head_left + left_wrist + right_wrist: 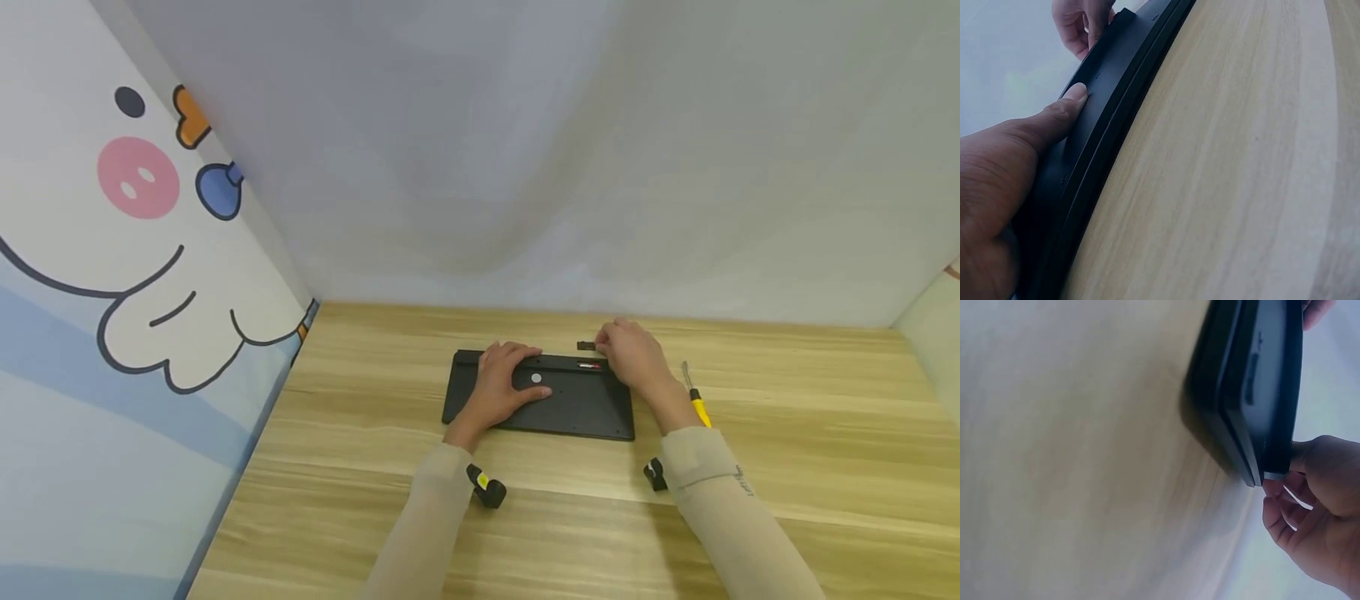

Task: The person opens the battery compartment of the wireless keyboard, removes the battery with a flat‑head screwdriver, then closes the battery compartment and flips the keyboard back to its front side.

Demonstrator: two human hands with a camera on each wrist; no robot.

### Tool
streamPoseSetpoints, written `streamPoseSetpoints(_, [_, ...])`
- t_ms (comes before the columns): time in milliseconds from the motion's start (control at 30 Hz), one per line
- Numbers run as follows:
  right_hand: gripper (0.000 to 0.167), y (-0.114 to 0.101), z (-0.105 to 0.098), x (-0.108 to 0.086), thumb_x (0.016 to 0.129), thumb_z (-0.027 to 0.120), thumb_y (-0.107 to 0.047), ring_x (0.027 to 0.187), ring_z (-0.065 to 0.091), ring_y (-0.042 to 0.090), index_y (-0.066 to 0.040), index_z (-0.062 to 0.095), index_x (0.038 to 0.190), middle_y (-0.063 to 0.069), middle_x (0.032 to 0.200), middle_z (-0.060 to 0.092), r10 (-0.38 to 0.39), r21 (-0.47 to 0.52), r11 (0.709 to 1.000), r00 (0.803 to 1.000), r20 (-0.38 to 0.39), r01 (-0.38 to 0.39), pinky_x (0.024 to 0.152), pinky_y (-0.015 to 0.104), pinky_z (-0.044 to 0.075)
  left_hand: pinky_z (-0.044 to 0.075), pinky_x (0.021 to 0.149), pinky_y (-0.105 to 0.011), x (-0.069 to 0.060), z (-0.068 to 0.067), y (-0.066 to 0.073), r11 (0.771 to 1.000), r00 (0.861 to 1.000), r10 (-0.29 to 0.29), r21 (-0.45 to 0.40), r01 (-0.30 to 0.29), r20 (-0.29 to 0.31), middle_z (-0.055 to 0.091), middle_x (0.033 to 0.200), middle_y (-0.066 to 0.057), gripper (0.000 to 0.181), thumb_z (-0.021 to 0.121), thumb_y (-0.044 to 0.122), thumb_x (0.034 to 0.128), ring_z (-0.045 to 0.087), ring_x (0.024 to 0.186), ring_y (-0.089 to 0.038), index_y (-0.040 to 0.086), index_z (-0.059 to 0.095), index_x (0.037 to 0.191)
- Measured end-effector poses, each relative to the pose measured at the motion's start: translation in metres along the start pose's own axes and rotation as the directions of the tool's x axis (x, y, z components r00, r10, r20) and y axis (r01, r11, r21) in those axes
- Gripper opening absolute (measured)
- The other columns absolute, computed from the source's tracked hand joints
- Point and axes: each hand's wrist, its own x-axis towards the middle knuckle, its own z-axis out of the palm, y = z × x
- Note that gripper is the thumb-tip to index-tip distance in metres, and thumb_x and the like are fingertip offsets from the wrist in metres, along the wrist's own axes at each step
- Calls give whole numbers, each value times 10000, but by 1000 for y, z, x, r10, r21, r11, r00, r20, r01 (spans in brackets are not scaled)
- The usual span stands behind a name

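A black keyboard [577,412] lies underside up on the wooden table, its battery slot [589,365] uncovered with a red-and-silver battery visible inside. My left hand [498,387] grips its far raised edge, thumb laid on the underside; the left wrist view shows that thumb [1063,119] pressed to the black surface. Just past the far edge, my right hand [632,354] pinches the right end of a small black battery cover [585,345]. In the right wrist view the fingers [1279,519] are curled near the keyboard corner, and the cover cannot be made out.
A screwdriver [699,406] with a yellow handle lies right of the keyboard, partly behind the right forearm. By the left sleeve is a black object with a yellow patch [489,490]; another black piece [655,475] is by the right sleeve. A pale wall rises behind the table.
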Motion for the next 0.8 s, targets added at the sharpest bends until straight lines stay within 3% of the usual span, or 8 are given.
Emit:
streamPoseSetpoints(433, [203,-1,-11,-19,1034,601,-181,995,670,350,-18,694,1110,175,1082,688,-16,45,999,999,-41,18,854,518,576,151,1325,-537,-2,3,0,1000,1000,8,-2,-8,-3,628,1370,-59,654,833,398,842,556,1343,-248,173,598,1409])
streamPoseSetpoints(800, [269,16,-34,-45,1041,582,-220,1008,669,382,4,667,1165,214,1123,676,10,104,995,996,-84,-1,816,544,590,173,1315,-551,-1,0,1,1000,1000,15,3,-15,-8,627,1363,-74,641,825,390,854,555,1340,-261,160,599,1408])
